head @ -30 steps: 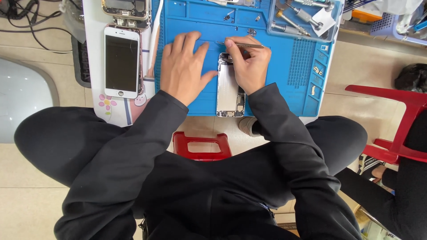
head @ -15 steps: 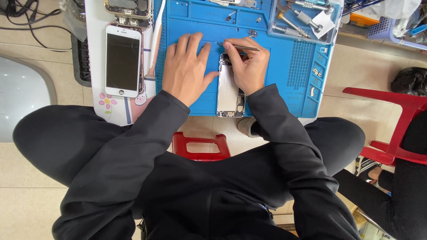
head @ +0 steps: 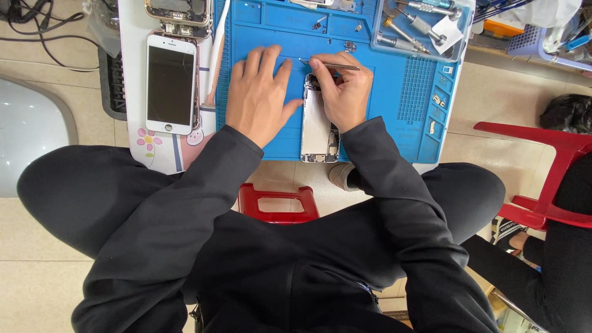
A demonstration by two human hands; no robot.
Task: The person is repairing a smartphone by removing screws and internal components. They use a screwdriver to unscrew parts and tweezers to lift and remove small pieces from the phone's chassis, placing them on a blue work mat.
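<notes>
An opened phone body [head: 318,129] lies on the blue repair mat [head: 394,98], its insides facing up. My right hand [head: 343,92] rests over its top end and grips thin metal tweezers [head: 330,63] that point left. My left hand [head: 259,95] lies flat on the mat just left of the phone, fingers spread, holding nothing; its thumb reaches toward the phone's edge.
A white phone screen [head: 170,83] lies left of the mat, with another opened phone [head: 179,11] above it. A clear tray of tools [head: 419,28] sits at the mat's top right. Red plastic stools [head: 279,200] [head: 542,169] stand below and right. Another person's leg [head: 555,259] is at right.
Both hands stay in place over the phone. The tweezers' tip has shifted slightly at the phone's top end.
</notes>
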